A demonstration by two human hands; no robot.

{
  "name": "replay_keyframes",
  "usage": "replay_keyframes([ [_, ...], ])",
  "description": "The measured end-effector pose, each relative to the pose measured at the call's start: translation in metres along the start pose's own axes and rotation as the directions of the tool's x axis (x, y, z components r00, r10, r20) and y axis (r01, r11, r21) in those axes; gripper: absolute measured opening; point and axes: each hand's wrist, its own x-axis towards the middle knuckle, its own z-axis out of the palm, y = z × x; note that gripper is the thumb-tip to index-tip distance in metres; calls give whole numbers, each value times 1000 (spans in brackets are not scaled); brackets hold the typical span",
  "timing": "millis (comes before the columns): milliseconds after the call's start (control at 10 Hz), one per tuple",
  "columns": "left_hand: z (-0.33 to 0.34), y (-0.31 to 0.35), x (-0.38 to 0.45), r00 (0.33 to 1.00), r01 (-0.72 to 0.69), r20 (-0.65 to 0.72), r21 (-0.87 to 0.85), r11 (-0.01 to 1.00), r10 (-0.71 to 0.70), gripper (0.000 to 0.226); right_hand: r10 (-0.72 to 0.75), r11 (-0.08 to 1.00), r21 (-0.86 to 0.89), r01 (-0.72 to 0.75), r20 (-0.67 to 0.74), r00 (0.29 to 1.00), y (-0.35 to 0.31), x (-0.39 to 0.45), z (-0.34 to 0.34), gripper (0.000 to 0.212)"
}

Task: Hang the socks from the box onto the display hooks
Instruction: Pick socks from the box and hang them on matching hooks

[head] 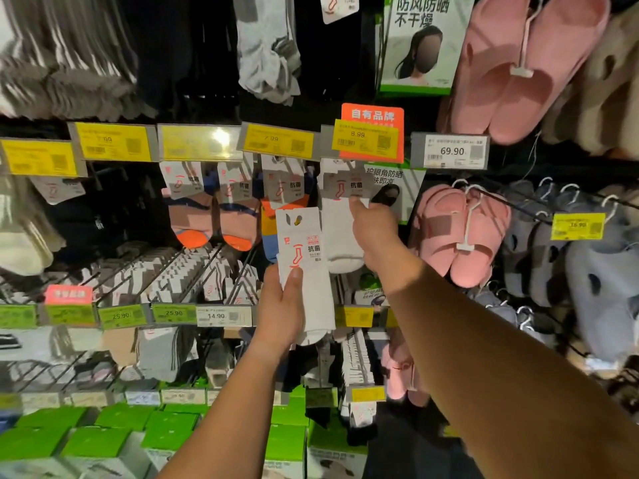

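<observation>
Two bare hands are raised against a retail display wall [345,98] dense with hanging goods. Largest items: pink slippers [518,63] at upper right on a white hanger, a second pink pair [460,236] lower down, and grey-blue slippers [587,278] at far right. Green boxes [103,440] line the bottom shelf. A row of yellow price tags [114,141] runs across the upper rail; one reads 8.99 [364,139] in front of an orange sign, and a white one reads 69.90 [451,151].

Below the 8.99 tag, white socks [342,236] hang on a hook, their card header [345,186] at the top. To their left hang orange-and-pink socks [193,219] and an orange-and-blue pair [269,229].

Right hand [375,233]: reaches up to the hanging white socks, fingertips at the lower edge of the card header. Fingers curled; whether they pinch the card or only touch it cannot be told.

Left hand [280,312]: grips a carded pack of white socks [304,271] upright, thumb pressed on the front of the card, fingers wrapped behind. The pack sits just left of the hanging white socks, its hang-hole below the hook level, not on any hook.
</observation>
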Motion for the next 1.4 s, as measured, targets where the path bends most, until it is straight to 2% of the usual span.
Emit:
replay_keyframes([
  [100, -4, -3, 0, 1000, 4, 3, 27, 1000, -4, 24, 80, 997, 3, -80, 6, 997, -2, 10, 3, 44],
  [200, -10, -4, -1, 1000, 2, -2, 42, 999, -2, 29, 9, 828, -560, 7, 26, 1000, -8, 22, 6, 56],
  [300, -7, -1, 0, 1000, 11, 24, 28, 1000, -11, 15, 37, 930, -364, -54, -53, 998, 1, 27, 4, 54],
  [400, -4, 5, 2, 999, 17, 27, -16, 1000, -16, 14, -94, 915, -400, 59, -69, 993, 22, 18, 1, 61],
  [500, 1, 9, 5, 998, 49, 45, -119, 992, -43, 23, -233, 936, -278, 217, -24, 972, 60, -35, -1, 41],
  [600, 7, 9, 8, 994, 86, 80, -222, 971, -70, 36, -132, 987, -71, 141, 119, 984, 81, -74, 10, 28],
  [700, 17, 12, 5, 992, 94, 109, -311, 946, -63, 25, -90, 991, 104, 81, 88, 992, 86, -78, 11, 19],
  [800, 18, 12, 6, 995, 97, 54, -341, 935, -84, 26, -102, 983, 160, 92, 57, 993, 90, -71, 4, 15],
  [900, 18, 10, 8, 997, 70, 54, -262, 962, -58, 27, -60, 974, 220, 49, 41, 997, 92, -71, 3, 14],
  [1000, 16, 6, 9, 999, 12, -31, -193, 981, -18, 29, -63, 948, 314, 52, 25, 998, 87, -72, 0, 13],
  [1100, 10, 4, 12, 999, -31, -39, -172, 985, 25, 29, -186, 940, 287, 183, -15, 982, 78, -67, -9, 16],
  [1200, 6, 6, 13, 998, -70, -14, -178, 982, 69, 25, -264, 902, 359, 241, 17, 964, 57, -63, -19, 17],
  [1400, 9, 14, 9, 999, -52, -19, -224, 973, 50, 24, -215, 903, 387, 185, 35, 976, 26, -50, -17, 16],
])
